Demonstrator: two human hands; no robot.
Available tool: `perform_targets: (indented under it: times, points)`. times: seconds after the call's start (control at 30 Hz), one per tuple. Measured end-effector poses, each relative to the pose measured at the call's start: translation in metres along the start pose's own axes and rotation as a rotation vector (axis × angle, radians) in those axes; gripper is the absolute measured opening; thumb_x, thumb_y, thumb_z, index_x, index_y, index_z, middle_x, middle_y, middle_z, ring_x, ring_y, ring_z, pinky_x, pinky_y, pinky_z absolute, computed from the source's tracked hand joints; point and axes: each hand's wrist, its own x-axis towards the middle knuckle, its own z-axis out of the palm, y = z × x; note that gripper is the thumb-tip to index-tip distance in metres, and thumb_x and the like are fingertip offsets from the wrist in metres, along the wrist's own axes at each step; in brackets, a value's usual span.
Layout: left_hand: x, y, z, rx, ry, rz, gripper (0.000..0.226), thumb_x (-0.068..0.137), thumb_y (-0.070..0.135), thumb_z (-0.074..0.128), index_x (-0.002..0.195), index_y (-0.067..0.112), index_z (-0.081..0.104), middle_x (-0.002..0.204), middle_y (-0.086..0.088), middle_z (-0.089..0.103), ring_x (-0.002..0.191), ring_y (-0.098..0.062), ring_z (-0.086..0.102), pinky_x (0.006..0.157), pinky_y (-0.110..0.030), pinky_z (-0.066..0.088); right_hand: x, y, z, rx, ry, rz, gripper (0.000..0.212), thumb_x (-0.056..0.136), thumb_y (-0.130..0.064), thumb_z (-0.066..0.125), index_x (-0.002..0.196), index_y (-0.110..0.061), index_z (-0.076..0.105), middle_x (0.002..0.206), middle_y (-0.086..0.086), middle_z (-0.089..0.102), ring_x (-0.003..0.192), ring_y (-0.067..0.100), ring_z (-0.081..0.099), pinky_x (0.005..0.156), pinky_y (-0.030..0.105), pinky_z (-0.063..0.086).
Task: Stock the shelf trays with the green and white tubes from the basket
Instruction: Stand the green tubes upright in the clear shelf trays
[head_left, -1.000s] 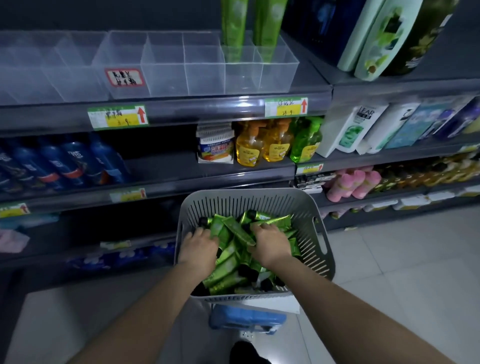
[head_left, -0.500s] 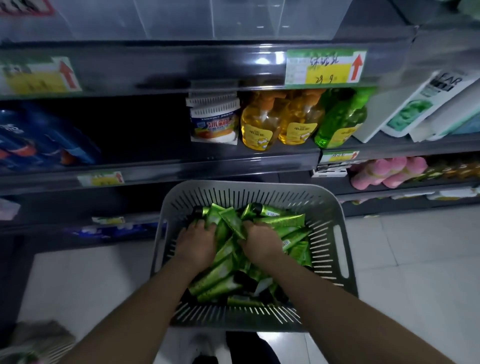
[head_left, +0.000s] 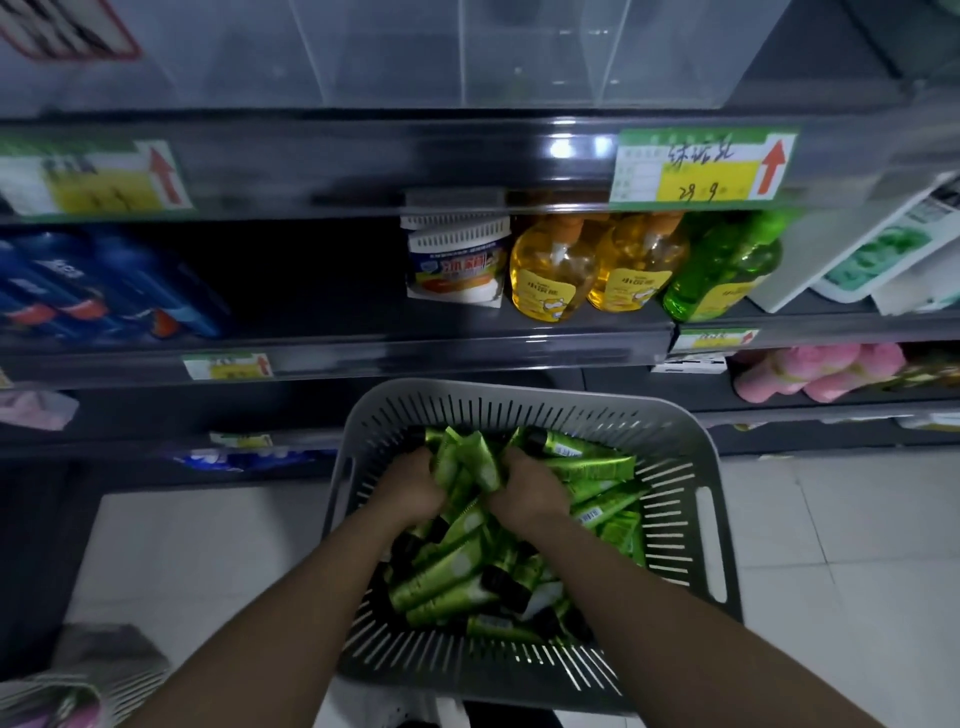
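Grey basket (head_left: 693, 449) at 6 o'clock, heaped w/ green tubes (head_left: 452, 571). L hand (head_left: 410, 491) & R hand (head_left: 527, 491) inside, fingers curled round tube bunches. Clear shelf trays (head_left: 389, 52) at 12 o'clock

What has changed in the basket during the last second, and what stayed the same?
The left hand and right hand have drawn closer together and now grip the tubes, bunching some upward between them. The basket stayed in place, and the tubes are still inside it.
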Motion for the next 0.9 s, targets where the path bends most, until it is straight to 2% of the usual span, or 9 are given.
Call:
perform_targets:
  times: [0.1,0.2,0.33,0.47,0.57,0.67,0.77,0.8,0.9]
  points:
    - [-0.015,0.009,-0.009,-0.193,-0.003,-0.014,0.033,0.078,0.006,0.068,0.102,0.022,0.05,0.096,-0.001,0.057,0.093,-0.019,0.056,0.074,-0.026,0.046,-0.01,-0.004,-0.007,0.177,0.026,-0.023,0.034,0.077,-0.027,0.07,0.106,-0.029,0.054,0.103,0.001,0.068,0.098,0.026,0.063,0.083,0.036,0.052]
    - [-0.03,0.013,-0.02,-0.307,-0.016,0.061,0.037,0.074,-0.003,0.069,0.098,0.021,0.054,0.089,0.004,0.061,0.087,-0.014,0.057,0.068,-0.021,0.045,-0.02,-0.011,-0.015,0.331,0.044,-0.079,0.034,0.079,-0.03,0.072,0.11,-0.025,0.058,0.104,0.0,0.068,0.099,0.025,0.064,0.085,0.033,0.052]
    - [-0.052,0.017,-0.043,-0.447,-0.003,0.116,0.048,0.075,0.0,0.071,0.112,0.023,0.052,0.103,-0.002,0.064,0.093,-0.02,0.062,0.076,-0.037,0.053,-0.038,-0.025,-0.026,0.494,0.116,-0.159,0.06,0.077,-0.055,0.066,0.122,-0.017,0.058,0.121,0.005,0.066,0.107,0.025,0.063,0.094,0.037,0.051]
    - [-0.087,0.026,-0.071,-0.544,0.027,0.269,0.026,0.09,0.007,0.06,0.107,0.027,0.056,0.105,-0.004,0.065,0.096,-0.024,0.062,0.08,-0.04,0.052,-0.079,-0.052,-0.056,0.574,0.22,-0.293,0.021,0.09,-0.033,0.064,0.106,-0.019,0.066,0.103,-0.003,0.07,0.097,0.017,0.065,0.089,0.031,0.05]
    - [-0.117,0.031,-0.096,-0.541,0.072,0.365,0.01,0.096,0.021,0.055,0.104,0.027,0.057,0.107,-0.002,0.066,0.094,-0.021,0.063,0.08,-0.039,0.051,-0.111,-0.074,-0.074,0.62,0.27,-0.379,0.018,0.091,-0.027,0.064,0.106,-0.016,0.066,0.1,0.001,0.071,0.093,0.018,0.066,0.086,0.032,0.051]
    - [-0.147,0.033,-0.117,-0.559,0.105,0.447,0.007,0.097,0.02,0.053,0.101,0.025,0.056,0.102,-0.005,0.066,0.085,-0.02,0.063,0.076,-0.039,0.052,-0.14,-0.094,-0.088,0.643,0.354,-0.481,0.014,0.09,-0.021,0.066,0.103,-0.018,0.064,0.097,0.0,0.07,0.091,0.015,0.065,0.086,0.032,0.052]
    - [-0.18,0.039,-0.14,-0.563,0.138,0.526,0.01,0.097,0.018,0.053,0.104,0.024,0.057,0.102,-0.001,0.067,0.087,-0.016,0.064,0.079,-0.042,0.054,-0.168,-0.113,-0.103,0.621,0.445,-0.577,0.02,0.087,-0.012,0.068,0.085,-0.029,0.057,0.077,-0.012,0.06,0.071,-0.006,0.055,0.072,0.015,0.045]
    - [-0.189,0.042,-0.147,-0.558,0.155,0.55,0.012,0.096,0.017,0.053,0.104,0.024,0.058,0.104,-0.002,0.067,0.091,-0.017,0.065,0.082,-0.044,0.053,-0.177,-0.12,-0.108,0.615,0.473,-0.602,0.021,0.087,-0.011,0.068,0.085,-0.028,0.057,0.078,-0.011,0.061,0.072,-0.006,0.056,0.072,0.015,0.045]
    - [-0.213,0.053,-0.169,-0.559,0.234,0.619,0.014,0.095,0.016,0.056,0.098,0.029,0.06,0.106,-0.005,0.066,0.097,-0.022,0.065,0.084,-0.048,0.054,-0.197,-0.14,-0.126,0.632,0.53,-0.655,0.019,0.086,-0.013,0.069,0.1,-0.023,0.063,0.098,0.0,0.07,0.094,0.017,0.064,0.086,0.034,0.052]
